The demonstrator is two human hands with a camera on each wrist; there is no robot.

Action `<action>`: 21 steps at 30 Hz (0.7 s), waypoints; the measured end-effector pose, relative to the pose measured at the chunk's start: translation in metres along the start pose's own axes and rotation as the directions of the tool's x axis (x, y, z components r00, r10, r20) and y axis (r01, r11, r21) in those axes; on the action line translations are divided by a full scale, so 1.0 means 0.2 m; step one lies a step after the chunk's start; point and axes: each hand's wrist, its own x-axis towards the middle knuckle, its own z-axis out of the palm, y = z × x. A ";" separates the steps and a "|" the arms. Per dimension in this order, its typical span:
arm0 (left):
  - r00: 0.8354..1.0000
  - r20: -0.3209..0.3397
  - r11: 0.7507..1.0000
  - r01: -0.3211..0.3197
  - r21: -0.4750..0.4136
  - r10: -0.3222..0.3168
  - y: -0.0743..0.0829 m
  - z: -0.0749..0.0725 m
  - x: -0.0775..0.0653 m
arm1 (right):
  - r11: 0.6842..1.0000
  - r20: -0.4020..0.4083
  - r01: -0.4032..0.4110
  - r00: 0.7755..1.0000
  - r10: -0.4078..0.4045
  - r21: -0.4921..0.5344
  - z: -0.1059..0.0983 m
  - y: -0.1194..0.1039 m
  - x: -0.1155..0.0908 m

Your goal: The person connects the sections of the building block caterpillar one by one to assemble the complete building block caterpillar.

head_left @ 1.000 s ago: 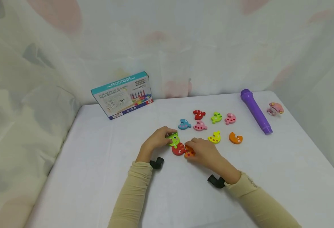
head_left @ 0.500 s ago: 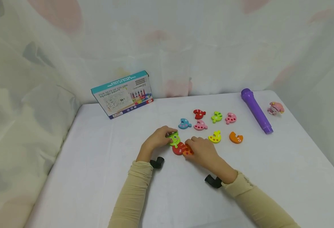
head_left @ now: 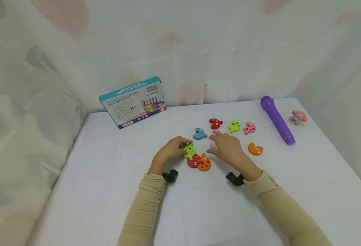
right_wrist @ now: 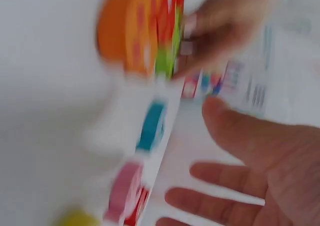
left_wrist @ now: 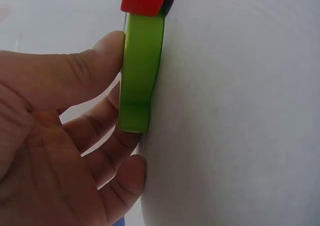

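Observation:
My left hand (head_left: 172,149) pinches the green smiling-face puzzle piece (head_left: 189,150) by its left side, thumb and fingers at its edge. Joined to that piece is a red piece marked 2 (head_left: 194,161), and an orange spotted piece marked 3 (head_left: 204,162) joins the red one on its right. My right hand (head_left: 228,147) hovers with spread fingers, holding nothing. Its fingers partly cover a pink piece (head_left: 216,132) in the head view. In the head view the hand hides the yellow piece (right_wrist: 77,219), which shows blurred in the right wrist view.
Beyond the hands lie a blue piece (head_left: 199,134), a red piece (head_left: 215,123), a green striped piece (head_left: 234,126) and another pink piece (head_left: 249,128). An orange piece marked 10 (head_left: 255,149), a purple microphone-shaped stick (head_left: 278,119), a pink figurine (head_left: 298,117) and a box (head_left: 134,104) stand farther out.
My right hand pushed the orange piece marked 3 left against the red piece, let go of it, and moved up and right over the yellow piece. The left hand stays put.

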 end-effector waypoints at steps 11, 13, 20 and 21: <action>1.000 0.010 1.000 0.023 -0.016 -0.023 0.00 0.01 -0.01 | 0.978 0.125 -0.208 0.970 0.208 -0.011 0.00 0.15 0.22; 0.999 0.010 0.999 0.031 -0.013 -0.031 0.00 0.01 0.00 | 0.976 0.120 -0.216 0.969 0.217 -0.015 0.03 0.16 0.25; 0.999 0.004 0.999 0.039 -0.016 -0.039 0.01 0.00 0.00 | 0.988 0.103 -0.146 0.983 0.151 -0.051 0.04 0.13 0.26; 0.999 0.005 0.999 0.037 -0.018 -0.037 0.01 0.00 0.00 | 0.993 0.114 -0.109 0.987 0.113 -0.039 0.03 0.13 0.25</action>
